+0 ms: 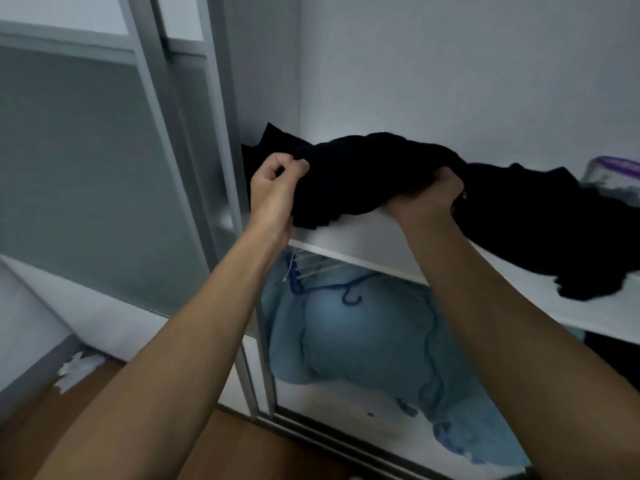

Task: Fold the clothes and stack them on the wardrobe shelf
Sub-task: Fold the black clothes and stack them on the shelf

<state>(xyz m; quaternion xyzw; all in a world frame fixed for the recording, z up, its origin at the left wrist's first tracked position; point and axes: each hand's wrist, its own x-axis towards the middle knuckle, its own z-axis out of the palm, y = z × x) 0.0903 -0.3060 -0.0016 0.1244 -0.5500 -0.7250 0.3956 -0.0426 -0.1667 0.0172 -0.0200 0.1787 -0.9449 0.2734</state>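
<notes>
A: Left hand (277, 178) is up at the shelf (381, 244), fingers curled, pinching the left end of the black garment (363, 174). And the other?

B: Right hand (436, 195) has its fingers curled tight round a bunch of the same cloth, further right, near the shelf's front edge

A: So where does the garment lie?

B: Crumpled along the white shelf, its left end against the wardrobe's side wall. More black cloth trails right and hangs over the front edge; I cannot tell whether it is the same piece

A: Any writing?

B: A clear bag (613, 178) with purple trim sits at the far right, touching the black cloth; its print is too blurred to read

A: And below?

B: A pale blue bundle (363, 341) and a blue hanger (346, 289) under the shelf, a sliding door (86, 168) to the left
</notes>
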